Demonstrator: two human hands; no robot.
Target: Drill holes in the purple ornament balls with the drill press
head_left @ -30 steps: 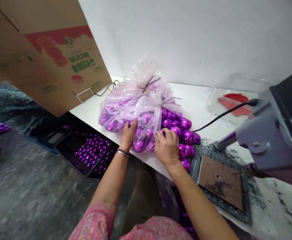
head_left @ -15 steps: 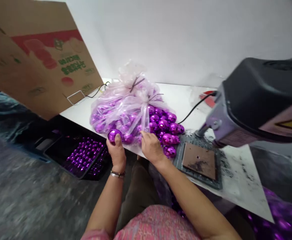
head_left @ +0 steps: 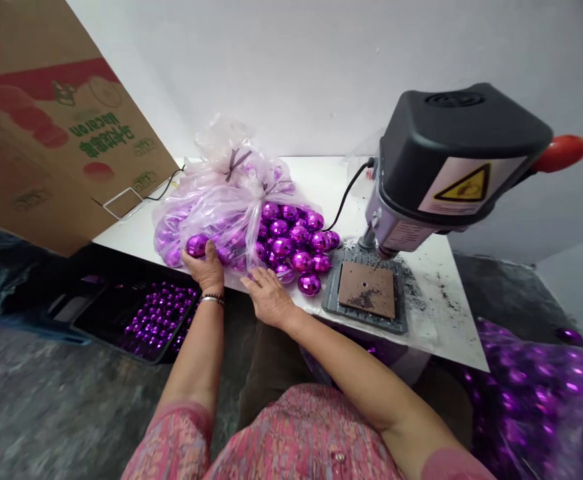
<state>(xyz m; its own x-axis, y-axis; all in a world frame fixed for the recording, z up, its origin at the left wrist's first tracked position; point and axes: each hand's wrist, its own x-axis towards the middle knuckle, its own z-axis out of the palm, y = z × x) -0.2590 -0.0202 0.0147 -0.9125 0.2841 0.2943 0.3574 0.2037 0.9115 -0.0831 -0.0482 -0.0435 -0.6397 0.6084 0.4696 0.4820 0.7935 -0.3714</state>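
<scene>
My left hand (head_left: pixel 207 270) is closed around a shiny purple faceted ball (head_left: pixel 197 245) at the front edge of the table. Right beside it sits a clear plastic bag (head_left: pixel 231 200), knotted with dark ties and filled with more such balls. My right hand (head_left: pixel 271 297) rests against the bag's lower front edge, its fingers stretched out and fairly flat. Loose purple balls (head_left: pixel 301 260) lie heaped to the right of the bag, just beyond my right fingers.
On the right of the white table (head_left: pixel 441 307) stands a drill press (head_left: pixel 451 153) over a brown plate (head_left: pixel 366 288) with dark shavings around it. A cardboard box (head_left: pixel 71 147) leans at the left. Below are a dark crate (head_left: pixel 116 327) of balls and another ball-filled bag (head_left: pixel 536 393).
My view has turned to the right, showing more of the drill press. My right hand's pinched fingers have straightened out against the bag. My left hand still holds the ball.
</scene>
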